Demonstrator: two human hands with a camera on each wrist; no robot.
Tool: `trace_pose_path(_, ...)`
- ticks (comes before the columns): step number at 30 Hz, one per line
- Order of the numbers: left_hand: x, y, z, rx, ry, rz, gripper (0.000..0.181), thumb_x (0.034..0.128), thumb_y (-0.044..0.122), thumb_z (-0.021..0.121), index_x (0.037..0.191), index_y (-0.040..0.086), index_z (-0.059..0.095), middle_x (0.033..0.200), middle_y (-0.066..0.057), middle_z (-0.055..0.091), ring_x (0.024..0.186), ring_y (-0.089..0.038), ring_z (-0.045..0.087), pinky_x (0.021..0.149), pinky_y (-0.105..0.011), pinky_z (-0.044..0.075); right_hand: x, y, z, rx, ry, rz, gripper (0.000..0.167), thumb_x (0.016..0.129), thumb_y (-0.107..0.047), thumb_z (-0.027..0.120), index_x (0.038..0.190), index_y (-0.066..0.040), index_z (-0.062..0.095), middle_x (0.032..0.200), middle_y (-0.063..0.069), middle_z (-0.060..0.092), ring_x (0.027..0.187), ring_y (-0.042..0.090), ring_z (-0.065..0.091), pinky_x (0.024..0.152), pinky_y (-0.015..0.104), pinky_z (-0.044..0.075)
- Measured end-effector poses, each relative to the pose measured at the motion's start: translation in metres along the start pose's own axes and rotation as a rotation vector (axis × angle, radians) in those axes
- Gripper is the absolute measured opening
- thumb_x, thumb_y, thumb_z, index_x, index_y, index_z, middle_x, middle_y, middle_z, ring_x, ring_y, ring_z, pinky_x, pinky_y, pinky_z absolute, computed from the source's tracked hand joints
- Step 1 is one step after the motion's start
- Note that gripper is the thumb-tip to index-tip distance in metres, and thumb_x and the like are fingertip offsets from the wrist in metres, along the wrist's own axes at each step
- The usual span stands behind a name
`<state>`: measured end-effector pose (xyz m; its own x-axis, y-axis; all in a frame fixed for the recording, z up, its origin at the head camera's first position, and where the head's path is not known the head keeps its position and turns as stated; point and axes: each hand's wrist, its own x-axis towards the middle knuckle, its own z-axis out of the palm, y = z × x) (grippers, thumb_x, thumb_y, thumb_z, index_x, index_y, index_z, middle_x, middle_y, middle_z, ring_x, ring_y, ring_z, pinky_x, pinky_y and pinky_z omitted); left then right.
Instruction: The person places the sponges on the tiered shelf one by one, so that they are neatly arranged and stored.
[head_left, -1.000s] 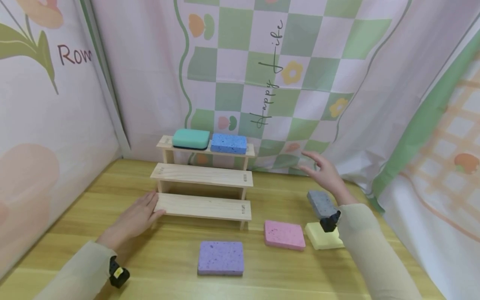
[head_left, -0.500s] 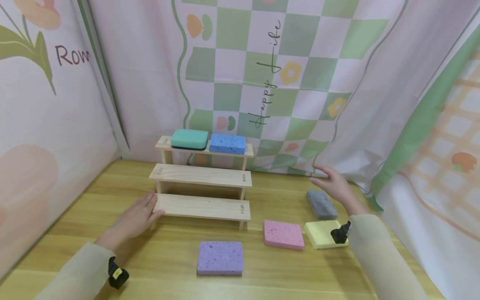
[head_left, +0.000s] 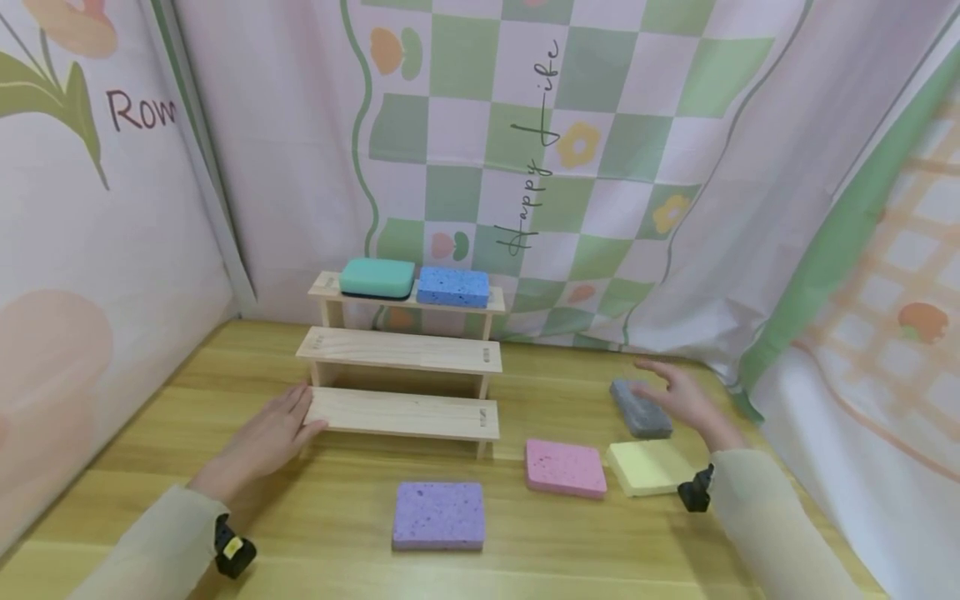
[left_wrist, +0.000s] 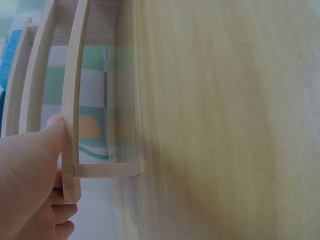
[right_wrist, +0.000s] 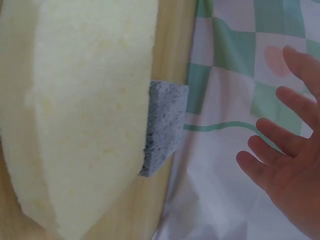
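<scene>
A three-tier wooden shelf (head_left: pixel 405 412) stands on the table. My left hand (head_left: pixel 262 433) holds the left end of its lowest board; in the left wrist view the thumb (left_wrist: pixel 55 127) lies on the board's front edge, the other fingers around its end. A teal sponge (head_left: pixel 377 277) and a blue sponge (head_left: pixel 453 287) sit side by side on the top board. To the right, my right hand (head_left: pixel 686 400) hovers with spread fingers, partly overlapping the grey sponge (head_left: pixel 641 412) in the head view. The right wrist view shows a gap between hand and grey sponge (right_wrist: pixel 166 125).
A pale yellow sponge (head_left: pixel 648 468) lies in front of the grey one, with a pink sponge (head_left: pixel 565 468) to its left. Nearer me is a purple sponge (head_left: pixel 438 517). Patterned curtains (head_left: pixel 555 167) surround the wooden table (head_left: pixel 337 533) at the back and sides.
My right hand has come down and a little to the right, toward the grey sponge. The left hand stays on the shelf, and the sponges have not moved.
</scene>
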<state>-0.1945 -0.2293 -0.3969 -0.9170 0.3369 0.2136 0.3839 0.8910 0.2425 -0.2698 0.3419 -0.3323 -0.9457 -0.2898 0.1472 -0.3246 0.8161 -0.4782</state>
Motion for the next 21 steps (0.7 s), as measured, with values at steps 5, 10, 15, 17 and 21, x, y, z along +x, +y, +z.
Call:
trace_pose_path(5,0.0,-0.002,0.001,-0.002,-0.001,0.001,0.066,0.0983,0.036,0.042,0.13,-0.021,0.031,0.137,-0.037,0.026,0.127,-0.048,0.025,0.103,-0.055,0.023,-0.002,0.01,0.007,0.027,-0.021,-0.001,0.052,0.093,-0.025,0.056,0.132,0.008,0.042,0.133,0.032,0.038,0.118,0.053,0.033,0.091,0.066,0.031)
trace_pose_path(10,0.0,-0.001,0.0,0.002,-0.004,-0.002,0.066,0.0985,0.036,0.042,0.131,-0.021,0.031,0.138,-0.036,0.026,0.127,-0.047,0.025,0.104,-0.055,0.022,-0.003,0.016,0.013,0.034,-0.059,0.024,0.055,0.092,-0.027,0.057,0.131,0.009,0.042,0.132,0.034,0.038,0.118,0.055,0.032,0.09,0.068,0.029)
trace_pose_path(15,0.0,0.0,-0.001,0.001,-0.004,-0.001,0.066,0.0984,0.035,0.042,0.131,-0.021,0.031,0.138,-0.036,0.026,0.127,-0.047,0.025,0.104,-0.055,0.022,-0.005,0.02,0.016,0.056,-0.093,0.031,0.055,0.092,-0.025,0.058,0.131,0.009,0.041,0.132,0.035,0.037,0.117,0.055,0.033,0.09,0.067,0.03)
trace_pose_path(17,0.0,0.0,-0.001,0.003,0.0,0.003,0.066,0.0983,0.035,0.043,0.131,-0.021,0.031,0.137,-0.037,0.027,0.127,-0.048,0.026,0.103,-0.055,0.023,-0.006,0.022,0.017,0.061,-0.106,0.032,0.055,0.092,-0.024,0.059,0.131,0.009,0.041,0.132,0.035,0.037,0.117,0.055,0.034,0.09,0.067,0.031)
trace_pose_path(21,0.0,-0.001,0.0,0.008,0.004,0.01,0.065,0.0981,0.034,0.044,0.13,-0.021,0.031,0.137,-0.037,0.027,0.126,-0.048,0.026,0.103,-0.055,0.023,-0.007,0.023,0.018,0.075,-0.148,0.048,0.056,0.092,-0.025,0.058,0.132,0.01,0.04,0.133,0.037,0.033,0.117,0.056,0.033,0.09,0.067,0.031)
